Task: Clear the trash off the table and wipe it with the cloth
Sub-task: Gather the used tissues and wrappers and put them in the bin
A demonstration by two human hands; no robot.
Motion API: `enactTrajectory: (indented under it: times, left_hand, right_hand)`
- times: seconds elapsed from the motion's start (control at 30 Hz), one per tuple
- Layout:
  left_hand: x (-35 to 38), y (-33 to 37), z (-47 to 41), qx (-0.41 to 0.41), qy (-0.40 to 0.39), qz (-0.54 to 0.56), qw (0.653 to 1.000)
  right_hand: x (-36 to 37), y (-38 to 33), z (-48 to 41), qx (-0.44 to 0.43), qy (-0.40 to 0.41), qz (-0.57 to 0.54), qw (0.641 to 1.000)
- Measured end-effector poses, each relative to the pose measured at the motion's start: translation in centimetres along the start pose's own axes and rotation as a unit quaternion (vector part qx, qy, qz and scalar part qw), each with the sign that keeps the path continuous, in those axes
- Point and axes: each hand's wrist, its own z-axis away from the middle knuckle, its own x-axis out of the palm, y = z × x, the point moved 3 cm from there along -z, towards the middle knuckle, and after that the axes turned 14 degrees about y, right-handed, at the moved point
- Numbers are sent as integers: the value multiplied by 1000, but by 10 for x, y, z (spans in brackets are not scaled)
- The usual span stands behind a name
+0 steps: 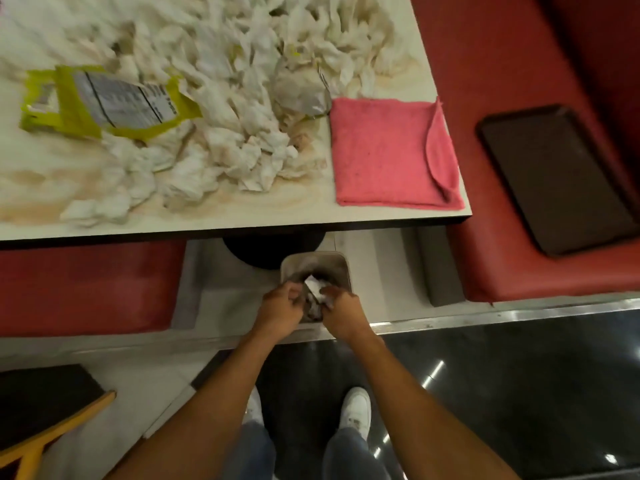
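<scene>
Both hands are low over the bin (341, 268) on the floor below the table's near edge. Left hand (280, 308) and right hand (341, 313) are each curled on the paper wad (314, 287) between them. On the table (277, 216), the pink cloth (388, 150) lies folded at the near right corner. Crumpled napkins (225, 133) spread from the near edge to the far edge, with a yellow packet (104, 105) towards the left edge

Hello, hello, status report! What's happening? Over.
Left grip and right grip hold tissues over bin. Tissue pile on table, cloth untouched. Nothing blocks bin.
</scene>
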Motion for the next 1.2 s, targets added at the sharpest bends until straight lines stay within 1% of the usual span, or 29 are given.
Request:
enactTrajectory:
  times: [0.13, 0.23, 0.33, 0.47, 0.6, 0.7, 0.83, 0.93, 1.0, 1.1, 1.2]
  left_hand:
    - [-52, 30, 55, 23, 25, 10, 999]
    - [-89, 50, 93, 25, 22, 11, 999]
    - [-124, 69, 123, 47, 66, 17, 997]
    - [-173, 95, 164, 63, 119, 21, 991]
    - [-221, 122, 187, 67, 171, 28, 983]
    - [-252, 134, 195, 77, 213, 39, 973]
    - [-293, 140, 191, 82, 250, 73, 962]
    - [-332, 137, 175, 93, 265, 92, 955]
    - [-343, 137, 164, 92, 271, 100, 953]
    - [-354, 135, 150, 95, 283, 94, 950]
    - [-380, 126, 115, 82, 290, 80, 950]
  right_hand:
    - [-52, -44, 44, -44, 8, -6, 999]
    - [-90, -75, 75, -76, -11, 8, 997]
    - [-124, -106, 96, -96, -21, 1, 995]
    - [-171, -148, 122, -153, -22, -4, 988]
    - [-211, -194, 136, -201, -30, -30, 979]
    - [-227, -227, 137, -234, -19, -41, 971]
    - [-240, -274, 133, -269, 9, -48, 962]
    - [-237, -318, 130, -274, 32, -62, 959]
    - [-236, -333, 124, -263, 58, -81, 960]
    - [-227, -339, 117, -222, 82, -104, 966]
    - [-211, -363, 102, -175, 98, -118, 973]
